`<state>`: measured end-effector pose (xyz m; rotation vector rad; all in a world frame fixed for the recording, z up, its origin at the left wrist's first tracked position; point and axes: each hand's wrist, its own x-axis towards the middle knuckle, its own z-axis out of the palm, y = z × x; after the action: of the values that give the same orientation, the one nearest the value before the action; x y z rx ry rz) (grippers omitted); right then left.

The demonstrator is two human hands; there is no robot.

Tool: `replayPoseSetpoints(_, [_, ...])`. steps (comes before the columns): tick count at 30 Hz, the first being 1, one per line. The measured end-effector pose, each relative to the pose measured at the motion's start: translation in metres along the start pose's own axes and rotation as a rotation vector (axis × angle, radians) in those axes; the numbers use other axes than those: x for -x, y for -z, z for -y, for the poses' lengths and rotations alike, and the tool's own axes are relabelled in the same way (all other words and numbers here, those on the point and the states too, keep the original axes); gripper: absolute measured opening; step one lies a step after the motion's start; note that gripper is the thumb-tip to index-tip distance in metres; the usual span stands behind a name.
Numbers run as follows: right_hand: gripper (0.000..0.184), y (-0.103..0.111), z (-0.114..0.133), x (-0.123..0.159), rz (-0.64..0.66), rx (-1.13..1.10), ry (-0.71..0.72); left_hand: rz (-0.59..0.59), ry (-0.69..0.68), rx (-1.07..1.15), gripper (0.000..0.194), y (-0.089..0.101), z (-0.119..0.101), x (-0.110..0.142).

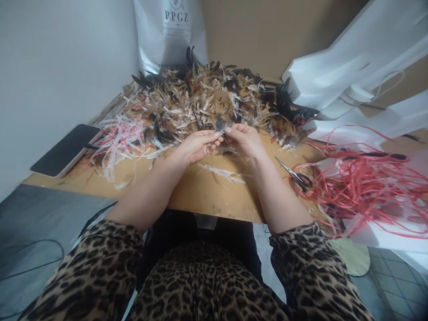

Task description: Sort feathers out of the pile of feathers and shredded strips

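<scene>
Both my hands meet at the near edge of a large heap of brown, white and black feathers [207, 100] on the table. My left hand [200, 146] is closed, thumb and forefinger pinched on the pale base of a small feather bunch [220, 124]. Its dark and brown tips point away from me, blending into the heap behind. From the other side, my right hand [244, 140] pinches the same base with thumb and forefinger. Below the hands, a few white strips [222, 171] lie on the table.
Scissors [297, 176] lie right of my right forearm, beside a tangle of red ribbon [371, 187]. Pink and white strips [122, 138] and a phone [67, 150] are on the left. A white printed bag [172, 40] stands behind the feathers. The wooden table's [200, 196] edge is close to me.
</scene>
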<state>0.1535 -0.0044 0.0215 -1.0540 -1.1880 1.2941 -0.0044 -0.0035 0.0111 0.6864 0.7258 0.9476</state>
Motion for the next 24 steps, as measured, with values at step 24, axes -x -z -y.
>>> replayPoseSetpoints(24, [0.034,-0.0101,-0.0024,0.002,-0.1,0.019,0.04,0.0,0.005,-0.018,0.004,-0.002,0.0031,-0.0033])
